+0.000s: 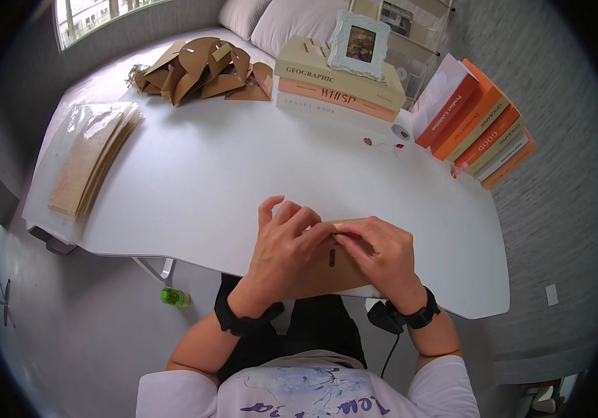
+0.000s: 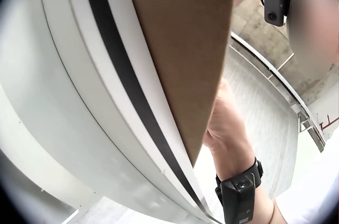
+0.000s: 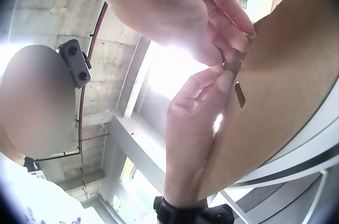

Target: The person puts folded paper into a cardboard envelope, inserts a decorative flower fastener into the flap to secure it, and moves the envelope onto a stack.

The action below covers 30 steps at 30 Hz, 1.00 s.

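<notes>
your left hand (image 1: pixel 281 240) and right hand (image 1: pixel 379 254) are together at the tabletop's (image 1: pixel 243 174) near edge, both pinching the top fold of a brown card piece (image 1: pixel 330 268) that overhangs that edge. it looks light, thin and stiff-ish, easy to crease, so hold it by the edges. open room mid-table; folded brown pieces (image 1: pixel 205 70) and stacked books (image 1: pixel 340 83) along the far edge.

Matt brown paper bag (image 1: pixel 334 268); smooth white table (image 1: pixel 243 174).

Cardboard sheet (image 1: pixel 327 268) at table's (image 1: pixel 243 174) near edge; book stack (image 1: pixel 337 87) behind it.
</notes>
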Each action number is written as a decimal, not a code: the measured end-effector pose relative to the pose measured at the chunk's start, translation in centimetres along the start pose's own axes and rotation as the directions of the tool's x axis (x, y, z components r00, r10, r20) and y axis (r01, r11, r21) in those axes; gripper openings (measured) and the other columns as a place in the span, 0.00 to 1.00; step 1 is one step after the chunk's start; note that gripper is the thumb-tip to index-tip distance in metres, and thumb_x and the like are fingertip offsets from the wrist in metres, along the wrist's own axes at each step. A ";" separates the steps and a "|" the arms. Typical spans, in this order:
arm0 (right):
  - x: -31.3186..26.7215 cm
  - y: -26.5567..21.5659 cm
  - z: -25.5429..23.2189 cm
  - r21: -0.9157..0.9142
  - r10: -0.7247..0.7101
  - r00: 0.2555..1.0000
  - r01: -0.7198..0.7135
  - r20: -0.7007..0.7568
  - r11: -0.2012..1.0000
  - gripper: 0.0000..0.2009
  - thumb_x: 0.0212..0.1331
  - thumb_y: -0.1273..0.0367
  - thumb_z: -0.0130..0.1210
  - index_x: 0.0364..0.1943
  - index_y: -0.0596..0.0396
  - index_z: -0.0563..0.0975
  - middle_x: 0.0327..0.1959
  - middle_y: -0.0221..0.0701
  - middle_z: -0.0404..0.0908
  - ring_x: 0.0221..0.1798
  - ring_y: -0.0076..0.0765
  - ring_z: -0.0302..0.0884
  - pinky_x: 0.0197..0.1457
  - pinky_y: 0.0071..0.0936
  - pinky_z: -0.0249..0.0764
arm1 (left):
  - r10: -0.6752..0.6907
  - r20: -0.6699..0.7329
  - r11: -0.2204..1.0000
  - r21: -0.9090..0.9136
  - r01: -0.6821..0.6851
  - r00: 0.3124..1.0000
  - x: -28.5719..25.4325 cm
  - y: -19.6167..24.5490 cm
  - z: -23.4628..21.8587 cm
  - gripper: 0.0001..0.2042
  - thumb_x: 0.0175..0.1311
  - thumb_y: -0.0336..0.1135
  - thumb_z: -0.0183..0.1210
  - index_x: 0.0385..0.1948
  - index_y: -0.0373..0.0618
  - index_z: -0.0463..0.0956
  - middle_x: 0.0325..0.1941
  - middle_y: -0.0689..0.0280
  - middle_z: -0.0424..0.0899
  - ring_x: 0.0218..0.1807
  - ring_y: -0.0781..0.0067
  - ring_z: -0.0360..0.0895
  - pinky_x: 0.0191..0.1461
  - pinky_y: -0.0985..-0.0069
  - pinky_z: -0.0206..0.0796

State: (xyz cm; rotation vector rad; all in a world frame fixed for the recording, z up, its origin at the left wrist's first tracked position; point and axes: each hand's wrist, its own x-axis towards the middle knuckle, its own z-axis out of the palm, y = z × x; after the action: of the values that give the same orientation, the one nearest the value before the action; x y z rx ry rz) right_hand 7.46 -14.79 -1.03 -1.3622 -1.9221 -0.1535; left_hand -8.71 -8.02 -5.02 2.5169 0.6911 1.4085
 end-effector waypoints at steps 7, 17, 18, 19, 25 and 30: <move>-0.1 -0.3 -0.1 -0.021 0.012 1.000 -0.012 0.022 1.000 0.06 0.50 0.72 0.64 0.31 0.53 0.80 0.27 0.29 0.81 0.25 0.32 0.78 0.27 0.24 0.73 | 0.015 -0.012 1.000 -0.017 -0.015 1.000 -0.1 -0.4 0.1 0.08 0.45 0.29 0.62 0.29 0.52 0.79 0.30 0.75 0.73 0.38 0.72 0.72 0.63 0.56 0.52; 0.8 -0.6 -1.4 0.122 0.358 0.904 -0.392 0.233 0.912 0.06 0.54 0.67 0.62 0.31 0.54 0.82 0.21 0.31 0.80 0.19 0.26 0.75 0.26 0.22 0.70 | 0.005 -0.003 0.997 -0.072 -0.005 1.000 0.0 -0.4 -0.1 0.07 0.45 0.27 0.61 0.27 0.50 0.77 0.29 0.74 0.73 0.37 0.72 0.72 0.62 0.58 0.53; 0.9 -0.5 -1.5 0.107 0.401 0.874 -0.442 0.277 0.891 0.06 0.54 0.66 0.62 0.30 0.53 0.82 0.19 0.31 0.79 0.19 0.26 0.74 0.26 0.22 0.70 | 0.011 0.005 0.997 -0.070 -0.011 1.000 0.0 -0.3 -0.1 0.07 0.46 0.27 0.61 0.27 0.50 0.77 0.29 0.73 0.73 0.37 0.72 0.72 0.62 0.59 0.54; 1.0 -0.5 -1.6 0.106 0.399 0.874 -0.440 0.278 0.892 0.06 0.54 0.66 0.62 0.30 0.53 0.82 0.19 0.31 0.79 0.19 0.26 0.74 0.26 0.22 0.70 | 0.018 0.012 0.998 -0.068 -0.017 1.000 0.0 -0.3 -0.2 0.06 0.46 0.27 0.60 0.27 0.50 0.76 0.29 0.73 0.73 0.37 0.72 0.72 0.61 0.59 0.54; 1.3 -0.9 -1.8 0.125 0.391 0.869 -0.443 0.305 0.888 0.06 0.53 0.66 0.62 0.30 0.53 0.82 0.19 0.30 0.80 0.19 0.24 0.74 0.26 0.22 0.70 | 0.018 -0.007 0.998 -0.057 -0.018 1.000 0.0 -0.3 -0.2 0.05 0.48 0.28 0.64 0.27 0.48 0.77 0.27 0.71 0.75 0.35 0.70 0.73 0.58 0.62 0.60; 0.9 -1.2 -1.3 0.003 0.316 0.926 -0.323 0.205 0.946 0.05 0.52 0.68 0.63 0.28 0.53 0.81 0.22 0.29 0.81 0.21 0.27 0.77 0.27 0.23 0.71 | 0.052 -0.008 0.999 0.010 -0.052 0.999 -0.2 -0.4 -0.1 0.06 0.47 0.28 0.63 0.26 0.48 0.75 0.27 0.70 0.72 0.34 0.69 0.71 0.57 0.62 0.61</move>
State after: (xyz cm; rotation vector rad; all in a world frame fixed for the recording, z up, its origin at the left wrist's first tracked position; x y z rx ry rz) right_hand 7.00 -15.25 0.81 -1.6988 -1.8209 0.1872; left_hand -8.97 -7.76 -5.24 2.5561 0.6398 1.4370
